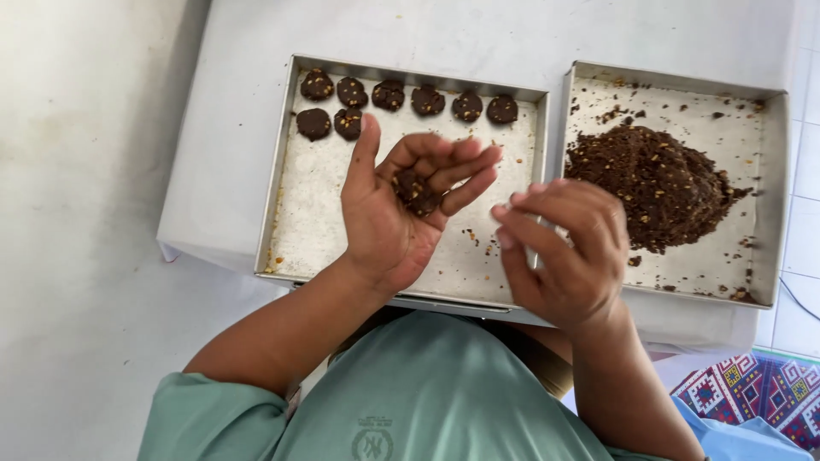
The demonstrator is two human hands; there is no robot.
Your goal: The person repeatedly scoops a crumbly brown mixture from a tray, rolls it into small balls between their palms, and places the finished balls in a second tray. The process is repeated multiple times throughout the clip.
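My left hand (393,213) is raised over the left metal tray (282,171), palm up, fingers curled around a dark brown dough lump (416,191) flecked with nut bits. My right hand (568,252) hovers beside it over the gap between the trays, fingers bent and apart, holding nothing I can see. Several flattened dark dough rounds (389,95) lie in a row along the left tray's far edge, with two more (330,124) below at the left. The right metal tray (769,196) holds a big pile of crumbly dark dough (658,183).
Both trays sit on a white-covered table (231,128). Crumbs dot both trays' floors. A pale floor lies to the left. A patterned cloth (756,388) shows at the lower right. My green shirt fills the bottom middle.
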